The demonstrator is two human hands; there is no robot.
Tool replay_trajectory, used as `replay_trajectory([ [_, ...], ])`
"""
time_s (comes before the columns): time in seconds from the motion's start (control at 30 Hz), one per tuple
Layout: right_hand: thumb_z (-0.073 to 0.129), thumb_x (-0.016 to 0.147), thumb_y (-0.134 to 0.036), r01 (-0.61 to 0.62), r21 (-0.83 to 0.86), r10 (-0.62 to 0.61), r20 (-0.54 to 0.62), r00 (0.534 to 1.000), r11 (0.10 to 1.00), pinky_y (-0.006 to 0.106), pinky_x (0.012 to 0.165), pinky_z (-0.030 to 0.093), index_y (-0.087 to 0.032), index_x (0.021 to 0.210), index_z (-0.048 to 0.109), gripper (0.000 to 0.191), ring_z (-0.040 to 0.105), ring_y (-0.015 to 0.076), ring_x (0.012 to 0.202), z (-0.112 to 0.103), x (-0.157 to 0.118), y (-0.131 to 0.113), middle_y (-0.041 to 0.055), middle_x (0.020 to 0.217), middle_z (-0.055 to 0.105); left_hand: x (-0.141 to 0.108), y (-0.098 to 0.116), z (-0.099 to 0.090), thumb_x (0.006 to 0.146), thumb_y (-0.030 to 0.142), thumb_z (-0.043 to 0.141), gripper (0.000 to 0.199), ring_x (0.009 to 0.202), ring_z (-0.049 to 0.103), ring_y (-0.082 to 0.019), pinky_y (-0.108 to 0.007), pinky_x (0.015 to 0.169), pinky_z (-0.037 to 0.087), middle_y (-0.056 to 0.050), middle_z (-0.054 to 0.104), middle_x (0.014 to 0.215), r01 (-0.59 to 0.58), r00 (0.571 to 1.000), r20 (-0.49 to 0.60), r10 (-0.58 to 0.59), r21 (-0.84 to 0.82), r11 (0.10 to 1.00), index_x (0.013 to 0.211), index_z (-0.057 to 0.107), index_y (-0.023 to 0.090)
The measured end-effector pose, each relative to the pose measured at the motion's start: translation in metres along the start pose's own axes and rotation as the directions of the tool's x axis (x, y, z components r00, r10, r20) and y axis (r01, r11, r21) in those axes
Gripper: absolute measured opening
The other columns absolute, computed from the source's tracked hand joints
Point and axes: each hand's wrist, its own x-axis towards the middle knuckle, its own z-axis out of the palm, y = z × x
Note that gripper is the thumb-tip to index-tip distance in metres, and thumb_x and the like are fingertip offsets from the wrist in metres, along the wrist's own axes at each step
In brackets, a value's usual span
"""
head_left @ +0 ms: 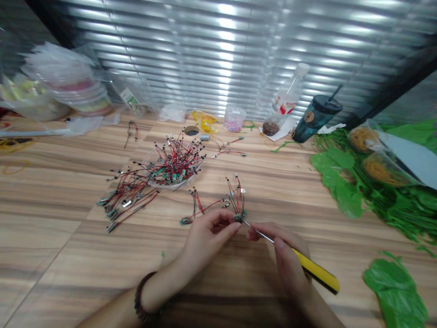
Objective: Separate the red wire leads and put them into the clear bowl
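My left hand pinches a small green circuit board with red and black wires fanning upward from it. My right hand grips a yellow-and-black handled screwdriver, and its thin metal shaft reaches the board's edge. Just beyond my hands lies a small bunch of wired boards. Farther left, a clear plastic plate carries a tangled heap of similar wired boards. More of them spill beside it in a loose pile.
The wood-grain table holds a plastic bottle, a dark teal tumbler with a straw, a tub of pink beads, and green plastic leaves on the right. Stacked plastic goods stand at back left, before metal blinds.
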Motion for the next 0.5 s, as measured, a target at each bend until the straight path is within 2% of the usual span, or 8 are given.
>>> replay_trajectory([
  [0.17, 0.039, 0.09, -0.023, 0.013, -0.019, -0.013, 0.026, 1.0, 1.0, 0.034, 0.081, 0.048, -0.028, 0.11, 0.068, 0.035, 0.063, 0.0204, 0.087, 0.0, 0.0, -0.001, 0.0027, 0.09, 0.069, 0.0, -0.001, -0.001, 0.072, 0.036, 0.065, 0.028, 0.074, 0.059, -0.005, -0.012, 0.068, 0.048, -0.003, 0.063, 0.08, -0.041, 0.999, -0.001, 0.041, 0.093, 0.995, 0.084, 0.061, 0.011],
  [0.33, 0.039, 0.091, -0.023, -0.041, -0.115, 0.046, 0.044, 0.998, 0.993, 0.034, 0.082, 0.047, -0.029, 0.106, 0.069, 0.034, 0.063, 0.0206, 0.089, -0.002, 0.004, -0.008, 0.0024, 0.093, 0.069, -0.003, 0.0, 0.0, 0.074, 0.037, 0.064, 0.027, 0.075, 0.06, -0.005, -0.012, 0.069, 0.049, -0.003, 0.064, 0.082, -0.076, 0.997, -0.016, 0.08, 0.168, 0.983, 0.085, 0.063, 0.012],
  [0.5, 0.042, 0.089, -0.02, 0.028, -0.202, -0.022, 0.035, 0.999, 0.979, 0.03, 0.081, 0.049, -0.029, 0.105, 0.069, 0.033, 0.064, 0.0184, 0.089, -0.001, 0.007, -0.015, 0.001, 0.093, 0.071, -0.005, 0.002, -0.001, 0.075, 0.037, 0.063, 0.027, 0.075, 0.062, -0.006, -0.013, 0.07, 0.051, -0.004, 0.066, 0.083, -0.067, 0.998, -0.007, 0.069, 0.174, 0.983, 0.085, 0.063, 0.012],
])
